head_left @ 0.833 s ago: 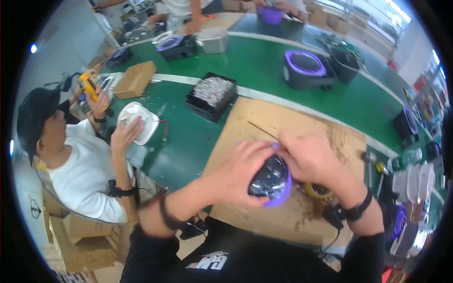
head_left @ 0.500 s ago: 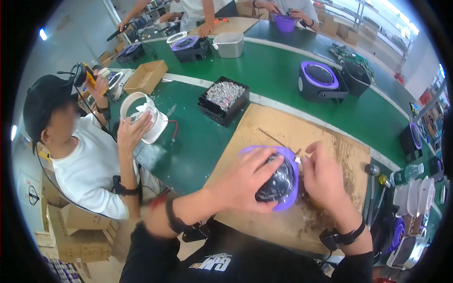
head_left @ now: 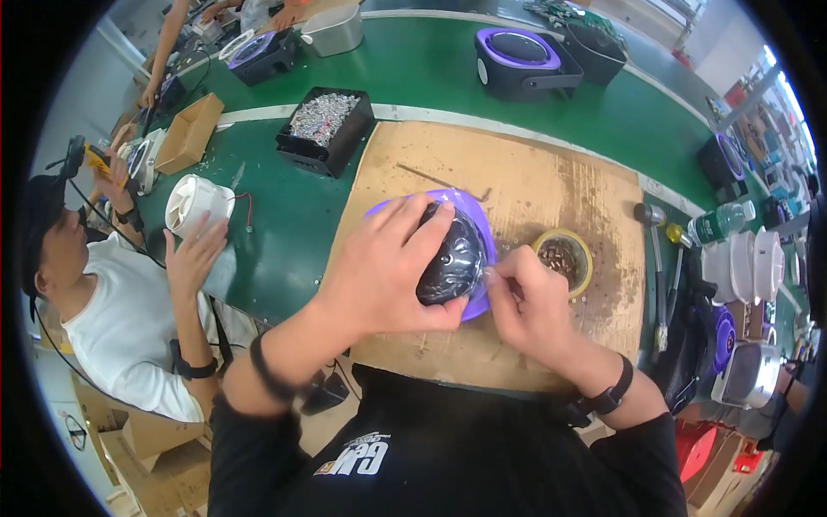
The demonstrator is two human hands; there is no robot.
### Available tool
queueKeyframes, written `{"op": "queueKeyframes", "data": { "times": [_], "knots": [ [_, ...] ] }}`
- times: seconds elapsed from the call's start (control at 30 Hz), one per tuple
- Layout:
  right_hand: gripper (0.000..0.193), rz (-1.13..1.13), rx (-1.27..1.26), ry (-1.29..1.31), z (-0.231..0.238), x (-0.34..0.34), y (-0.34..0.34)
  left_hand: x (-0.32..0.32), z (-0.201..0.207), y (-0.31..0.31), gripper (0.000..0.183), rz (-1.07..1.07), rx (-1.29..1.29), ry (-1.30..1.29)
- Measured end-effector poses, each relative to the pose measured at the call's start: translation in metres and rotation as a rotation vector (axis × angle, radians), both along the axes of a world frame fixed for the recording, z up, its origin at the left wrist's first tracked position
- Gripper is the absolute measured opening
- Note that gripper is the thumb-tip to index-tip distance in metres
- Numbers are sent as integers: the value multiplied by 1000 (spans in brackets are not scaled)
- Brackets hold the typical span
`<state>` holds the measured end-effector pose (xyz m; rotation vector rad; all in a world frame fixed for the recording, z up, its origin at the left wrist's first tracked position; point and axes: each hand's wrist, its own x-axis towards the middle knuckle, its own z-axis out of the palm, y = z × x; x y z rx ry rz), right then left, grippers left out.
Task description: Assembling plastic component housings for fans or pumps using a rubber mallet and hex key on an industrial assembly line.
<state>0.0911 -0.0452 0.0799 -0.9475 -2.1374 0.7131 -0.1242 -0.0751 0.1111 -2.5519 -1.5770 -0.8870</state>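
Observation:
My left hand (head_left: 388, 267) is wrapped over a glossy black dome-shaped part (head_left: 452, 258), which sits inside a purple ring (head_left: 476, 215). Fingers lie across the dome's top and the thumb presses its near side. At the ring's right edge, my right hand (head_left: 530, 302) is closed in a pinch, its fingertips touching or almost touching the rim. Whatever it pinches is too small to make out. Beneath both hands lies a stained cardboard sheet (head_left: 517, 168). A yellow tape roll (head_left: 584, 286) with small metal pieces inside stands beside my right hand.
A thin rod (head_left: 426, 177) lies beyond the ring. The black bin (head_left: 327, 155) of small metal parts stands far left of the cardboard. Tools (head_left: 658, 276) and a bottle (head_left: 724, 222) are at right. On the left, a co-worker handles a white round housing (head_left: 196, 205).
My view has tilted downward. The right hand has moved from the ring's upper right to its right edge, uncovering the tape roll. The left hand keeps its hold. The co-worker's white housing has turned.

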Motion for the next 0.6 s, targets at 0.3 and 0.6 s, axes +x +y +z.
{"op": "queueKeyframes", "data": {
  "times": [0.3, 0.6],
  "knots": [
    [9, 18, -14, -59, 15, 0, 6, 7, 16, 4, 76, 88, -110, 90],
    [13, 31, -66, -320, 63, 16, -23, 23, 28, -3, 64, 347, -364, 148]
  ]
}}
